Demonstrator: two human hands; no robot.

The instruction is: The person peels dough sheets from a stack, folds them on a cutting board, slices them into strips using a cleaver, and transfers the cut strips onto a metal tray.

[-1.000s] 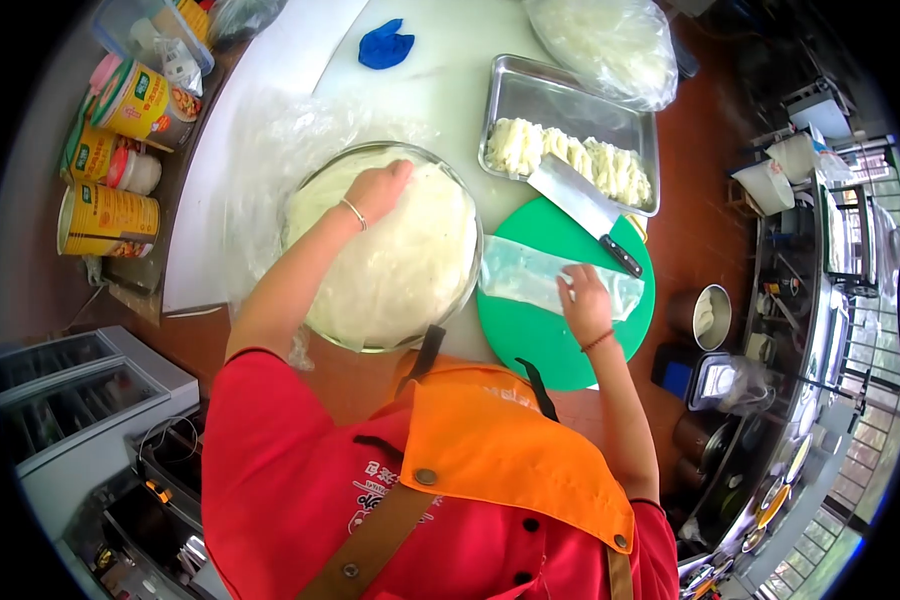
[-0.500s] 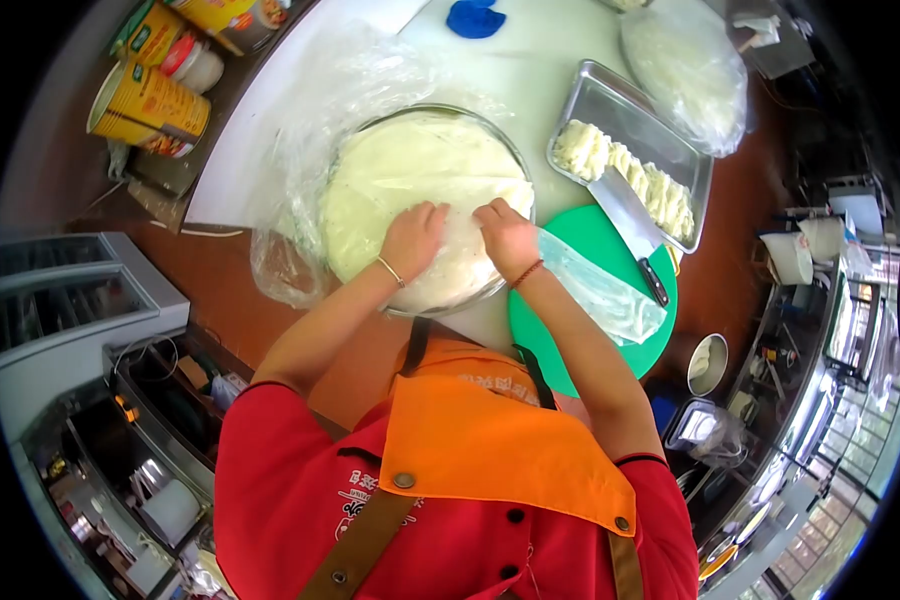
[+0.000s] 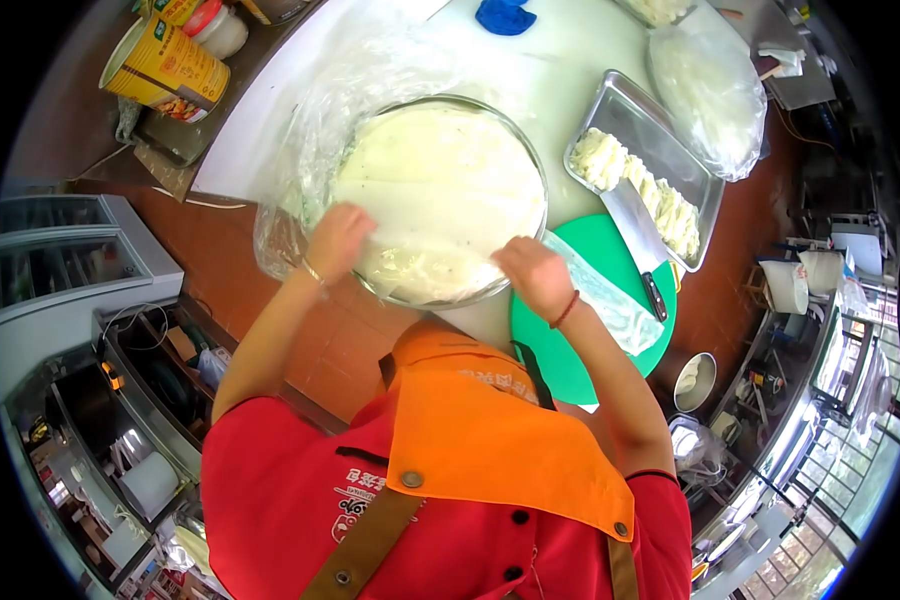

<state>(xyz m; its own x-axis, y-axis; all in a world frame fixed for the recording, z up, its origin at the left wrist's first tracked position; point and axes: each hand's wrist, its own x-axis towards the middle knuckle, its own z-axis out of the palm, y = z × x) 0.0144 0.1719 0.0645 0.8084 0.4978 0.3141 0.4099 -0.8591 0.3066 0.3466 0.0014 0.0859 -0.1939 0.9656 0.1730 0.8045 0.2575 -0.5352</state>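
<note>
A wide round metal bowl (image 3: 545, 185) holds a broad, pale mass of dough (image 3: 440, 145) that nearly fills it. Across the near part of the dough stretches a translucent sheet of plastic film (image 3: 435, 215). My left hand (image 3: 340, 240) pinches the film at the bowl's left rim. At the near right rim, my right hand (image 3: 535, 275) has its fingers closed on the film's other side. Loose clear plastic (image 3: 300, 180) bunches along the left of the bowl. My fingertips are slightly blurred.
Right of the bowl lies a green round board (image 3: 540, 350) with a clear plastic bag (image 3: 615, 300) on it. A cleaver (image 3: 640, 230) rests across the board and a metal tray (image 3: 705, 200) of pale dough pieces. Yellow cans (image 3: 175, 70) stand at the upper left.
Both hands have moved apart, the left one to the left and the right one down and right, from the middle of the dough to the bowl's rim. The film now spans between them.
</note>
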